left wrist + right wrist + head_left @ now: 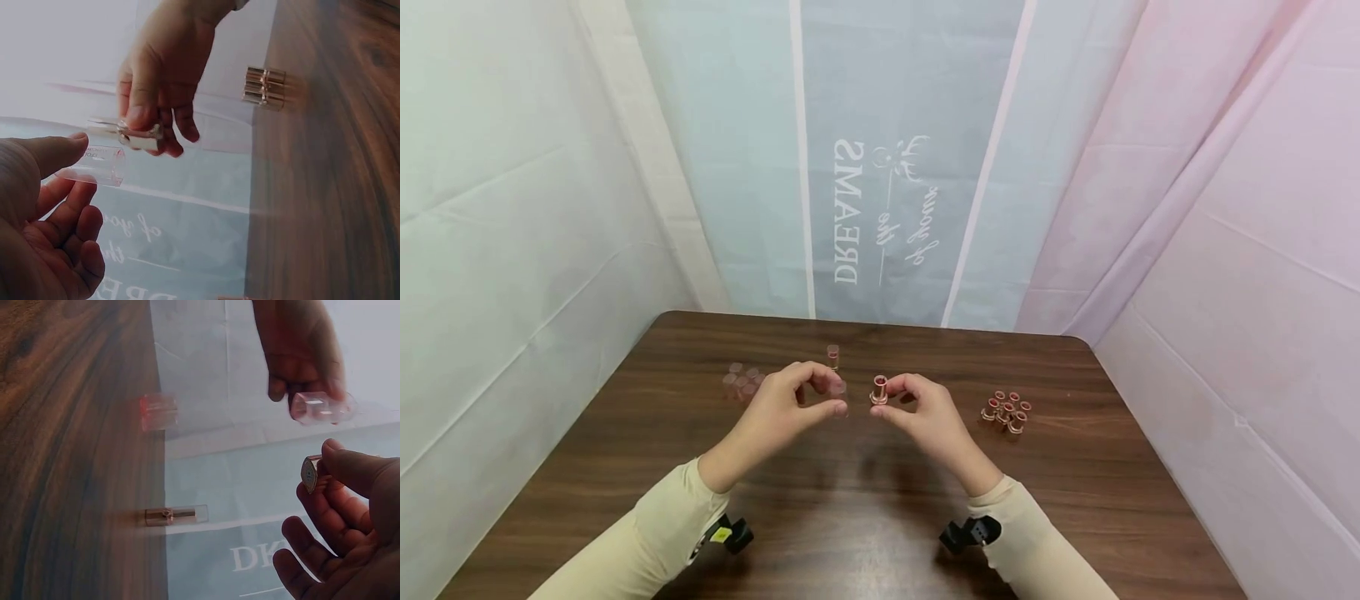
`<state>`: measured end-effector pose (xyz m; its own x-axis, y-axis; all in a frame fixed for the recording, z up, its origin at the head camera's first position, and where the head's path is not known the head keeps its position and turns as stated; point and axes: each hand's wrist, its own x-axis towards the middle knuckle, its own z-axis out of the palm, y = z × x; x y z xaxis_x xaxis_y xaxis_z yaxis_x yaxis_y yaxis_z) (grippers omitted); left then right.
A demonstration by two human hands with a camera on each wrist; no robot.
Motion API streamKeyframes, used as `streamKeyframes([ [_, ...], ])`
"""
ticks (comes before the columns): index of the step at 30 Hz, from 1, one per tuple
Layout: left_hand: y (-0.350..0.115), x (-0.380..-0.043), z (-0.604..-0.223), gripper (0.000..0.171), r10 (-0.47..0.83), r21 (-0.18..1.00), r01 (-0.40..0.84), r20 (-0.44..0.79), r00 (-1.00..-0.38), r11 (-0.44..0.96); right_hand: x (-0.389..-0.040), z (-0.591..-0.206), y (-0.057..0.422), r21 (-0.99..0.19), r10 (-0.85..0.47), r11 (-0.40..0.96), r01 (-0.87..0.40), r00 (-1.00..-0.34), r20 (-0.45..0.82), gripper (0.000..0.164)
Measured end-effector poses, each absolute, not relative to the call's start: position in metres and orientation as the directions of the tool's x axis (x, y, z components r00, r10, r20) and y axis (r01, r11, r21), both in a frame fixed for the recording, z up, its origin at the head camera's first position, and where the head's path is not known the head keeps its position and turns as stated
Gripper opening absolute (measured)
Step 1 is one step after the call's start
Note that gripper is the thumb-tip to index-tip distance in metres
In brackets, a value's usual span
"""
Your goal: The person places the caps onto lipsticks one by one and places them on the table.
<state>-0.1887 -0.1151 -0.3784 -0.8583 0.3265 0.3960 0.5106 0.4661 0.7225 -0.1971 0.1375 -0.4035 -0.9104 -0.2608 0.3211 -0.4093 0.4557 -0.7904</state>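
Note:
My left hand [788,402] pinches a clear cap [103,165] between thumb and fingers, with small print visible on its side. Across a small gap, my right hand [931,414] grips a shiny rose-gold lipstick tube [880,390] by thumb and fingertips. In the head view the tube stands upright, its reddish open top facing up. Both hands are raised over the table, the cap and tube apart from each other. The right wrist view shows the flat round base of the tube [309,474] and the other hand's cap [317,408] above it.
Several clear caps [742,383] stand grouped on the dark wooden table [865,517] at the left. Several rose-gold tubes [1006,413] cluster at the right. Behind the hands stands one tube with a clear cap on it [832,357]. Fabric curtains [910,100] enclose the back and sides.

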Motion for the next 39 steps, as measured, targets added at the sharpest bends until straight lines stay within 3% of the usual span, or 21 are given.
streamKeyframes([
  [15,-0.099,-0.199,-0.364,0.024,0.319,0.716,0.592,0.5,-0.805,0.37,-0.196,-0.424,0.125,-0.802,-0.323,0.459,-0.382,-0.913,0.25,0.018],
  [39,-0.082,-0.2,-0.374,0.017,0.403,0.72,0.563,0.412,-0.817,0.406,-0.189,-0.412,0.127,-0.806,-0.283,0.46,-0.373,-0.922,0.265,0.019],
])
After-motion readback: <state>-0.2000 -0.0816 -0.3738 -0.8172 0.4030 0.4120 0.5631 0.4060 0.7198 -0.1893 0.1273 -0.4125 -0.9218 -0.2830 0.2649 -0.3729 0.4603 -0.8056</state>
